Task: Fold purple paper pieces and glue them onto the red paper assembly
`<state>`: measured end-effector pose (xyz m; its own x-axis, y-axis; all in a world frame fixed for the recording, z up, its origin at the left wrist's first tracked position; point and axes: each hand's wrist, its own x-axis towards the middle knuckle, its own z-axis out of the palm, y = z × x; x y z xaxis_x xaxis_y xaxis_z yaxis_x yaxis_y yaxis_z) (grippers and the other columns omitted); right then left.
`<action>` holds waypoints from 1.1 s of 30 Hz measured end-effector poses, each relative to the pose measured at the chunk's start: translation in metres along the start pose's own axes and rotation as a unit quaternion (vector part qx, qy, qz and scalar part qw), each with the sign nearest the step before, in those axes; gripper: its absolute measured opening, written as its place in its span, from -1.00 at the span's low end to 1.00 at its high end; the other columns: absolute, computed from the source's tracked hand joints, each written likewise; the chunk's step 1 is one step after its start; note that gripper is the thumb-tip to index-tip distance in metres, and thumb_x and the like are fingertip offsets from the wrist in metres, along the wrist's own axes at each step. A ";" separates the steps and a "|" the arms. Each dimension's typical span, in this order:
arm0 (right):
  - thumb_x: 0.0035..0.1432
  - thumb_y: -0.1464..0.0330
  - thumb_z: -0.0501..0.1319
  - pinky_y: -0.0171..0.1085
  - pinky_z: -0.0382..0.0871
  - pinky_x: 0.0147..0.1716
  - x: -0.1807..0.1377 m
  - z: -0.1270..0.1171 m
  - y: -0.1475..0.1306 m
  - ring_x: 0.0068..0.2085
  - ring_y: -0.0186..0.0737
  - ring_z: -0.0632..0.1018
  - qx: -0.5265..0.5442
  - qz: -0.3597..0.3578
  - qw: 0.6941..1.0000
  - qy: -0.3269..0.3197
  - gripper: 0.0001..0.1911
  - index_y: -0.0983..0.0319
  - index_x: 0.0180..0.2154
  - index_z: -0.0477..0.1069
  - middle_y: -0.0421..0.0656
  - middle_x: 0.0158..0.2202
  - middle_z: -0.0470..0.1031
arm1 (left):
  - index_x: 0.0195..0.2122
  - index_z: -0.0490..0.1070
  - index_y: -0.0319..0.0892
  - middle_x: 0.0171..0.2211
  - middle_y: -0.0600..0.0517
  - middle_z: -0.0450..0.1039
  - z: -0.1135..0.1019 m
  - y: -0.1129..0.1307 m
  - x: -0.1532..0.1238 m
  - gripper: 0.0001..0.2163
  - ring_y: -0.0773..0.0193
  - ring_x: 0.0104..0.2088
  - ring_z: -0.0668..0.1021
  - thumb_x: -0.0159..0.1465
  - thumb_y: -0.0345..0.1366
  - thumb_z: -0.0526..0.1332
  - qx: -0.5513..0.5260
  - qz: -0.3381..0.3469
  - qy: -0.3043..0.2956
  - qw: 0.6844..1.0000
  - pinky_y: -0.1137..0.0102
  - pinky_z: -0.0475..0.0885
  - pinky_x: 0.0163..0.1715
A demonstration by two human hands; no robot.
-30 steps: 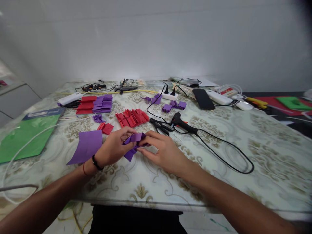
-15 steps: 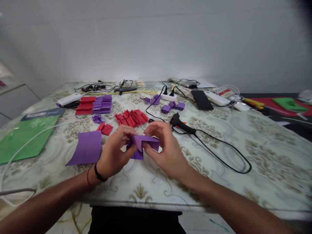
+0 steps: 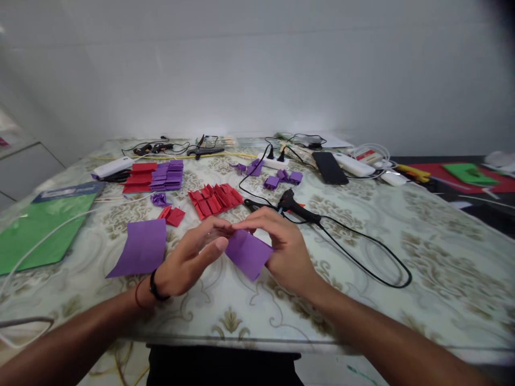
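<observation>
A folded piece of purple paper [image 3: 249,254] is tilted above the table, its flat face toward me. My right hand [image 3: 287,252] grips it from the right, fingers over the top and the thumb hidden behind. My left hand [image 3: 193,257] is at its left edge, fingers stretched out near the upper corner and thumb apart from them. Whether those fingertips touch the paper I cannot tell. Left of my hands lies a flat purple paper sheet [image 3: 140,244]. Folded red paper pieces [image 3: 213,199] stand in a group just beyond, with a smaller red one [image 3: 173,215] beside them.
A black glue gun [image 3: 295,206] with a looping cord lies to the right. Farther back are purple folded pieces [image 3: 284,178], a power strip [image 3: 273,161] and a phone [image 3: 330,168]. A green paper pack [image 3: 44,230] is at left, near a red and purple stack [image 3: 167,176].
The folded purple paper has turned so its flat face points toward me, and it hangs lower right. My left thumb has come off it; my right hand keeps hold.
</observation>
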<state>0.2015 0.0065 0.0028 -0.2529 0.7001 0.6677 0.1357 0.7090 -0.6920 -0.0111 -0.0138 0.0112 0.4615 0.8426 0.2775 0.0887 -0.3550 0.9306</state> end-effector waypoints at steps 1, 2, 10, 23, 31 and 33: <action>0.20 0.53 0.35 -0.19 0.49 -0.21 -0.001 0.000 0.000 -0.22 -0.19 0.59 -0.008 -0.009 1.000 -0.001 -0.73 0.08 -0.13 0.63 -0.17 -0.22 0.61 | 0.07 0.45 -0.11 0.00 -0.12 0.57 0.000 0.000 0.001 -0.77 0.08 0.03 0.61 0.50 -0.14 0.15 0.012 -0.005 0.001 1.000 0.18 0.52 0.11; 0.20 0.54 0.34 -0.18 0.49 -0.21 -0.001 0.001 -0.001 -0.22 -0.19 0.59 -0.015 -0.017 1.000 -0.003 -0.72 0.08 -0.12 0.63 -0.17 -0.22 0.61 | 0.05 0.47 -0.11 -0.02 -0.11 0.59 0.001 0.000 0.002 -0.76 0.08 0.01 0.62 0.49 -0.12 0.18 0.025 -0.006 0.000 1.000 0.18 0.52 0.10; 0.14 0.60 0.30 -0.20 0.49 -0.19 -0.002 0.000 0.000 -0.20 -0.19 0.59 -0.024 0.001 1.000 -0.002 -0.66 0.12 -0.11 0.59 -0.16 -0.21 0.58 | 0.27 0.31 0.00 0.21 -0.16 0.47 0.007 -0.007 0.001 -0.24 -0.02 0.17 0.58 0.08 -0.20 0.60 0.104 0.076 0.014 0.991 0.14 0.51 0.22; 0.18 0.58 0.32 -0.25 0.47 -0.13 -0.005 -0.001 0.002 -0.17 -0.25 0.61 0.008 0.027 1.000 -0.004 -0.66 0.10 -0.07 0.53 -0.22 -0.15 0.61 | -0.18 0.42 -0.17 -0.18 -0.04 0.59 0.000 0.002 0.002 -0.79 0.30 -0.18 0.67 0.30 -0.61 0.32 0.327 0.293 0.156 0.885 0.43 0.60 -0.10; 0.17 0.53 0.37 -0.27 0.46 -0.16 -0.008 0.001 0.004 -0.20 -0.26 0.60 0.060 0.035 0.997 0.025 -0.66 0.04 -0.06 0.58 -0.24 -0.19 0.61 | -0.17 0.44 -0.18 -0.20 -0.05 0.62 0.003 0.002 0.001 -0.80 0.32 -0.20 0.68 0.32 -0.62 0.28 0.331 0.316 0.125 0.880 0.46 0.61 -0.09; 0.16 0.53 0.38 -0.27 0.47 -0.16 -0.008 0.002 0.005 -0.20 -0.25 0.61 0.068 0.039 0.996 0.033 -0.66 0.04 -0.07 0.60 -0.24 -0.19 0.62 | -0.17 0.43 -0.18 -0.20 -0.06 0.62 0.003 0.002 0.001 -0.79 0.31 -0.20 0.68 0.31 -0.63 0.27 0.331 0.316 0.127 0.880 0.46 0.60 -0.10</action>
<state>0.2026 0.0045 -0.0062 -0.1821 0.7596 0.6244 0.0201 0.6377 -0.7700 -0.0080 -0.0154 0.0129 0.3990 0.4260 0.8120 0.4186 -0.8725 0.2520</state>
